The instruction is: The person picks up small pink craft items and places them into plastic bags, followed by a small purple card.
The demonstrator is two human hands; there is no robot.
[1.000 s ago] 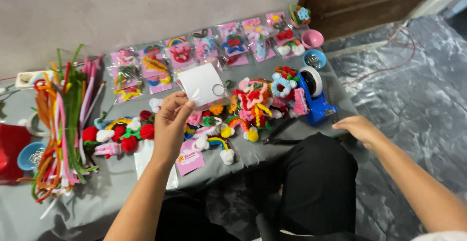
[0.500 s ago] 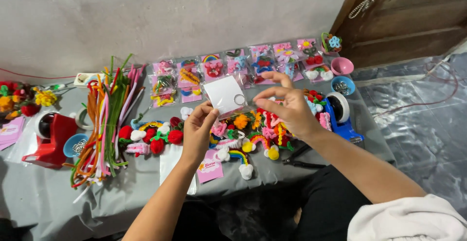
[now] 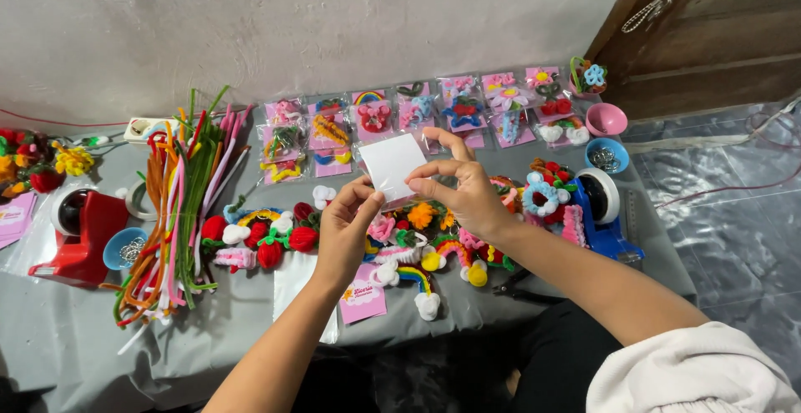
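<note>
One head-worn camera looks steeply down, close over the grey table (image 3: 75, 338).

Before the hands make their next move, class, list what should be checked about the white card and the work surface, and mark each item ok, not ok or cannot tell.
1. Left hand grips the white card at its lower edge: ok.
2. Right hand pinches the card's right side: ok.
3. Card held above the table, off the craft pieces: ok.
4. Card's facing side looks blank: ok; far side: cannot tell.
5. Bare spot on the grey cloth nearby: ok.
6. Pink card lies flat below the hands: ok.
</note>
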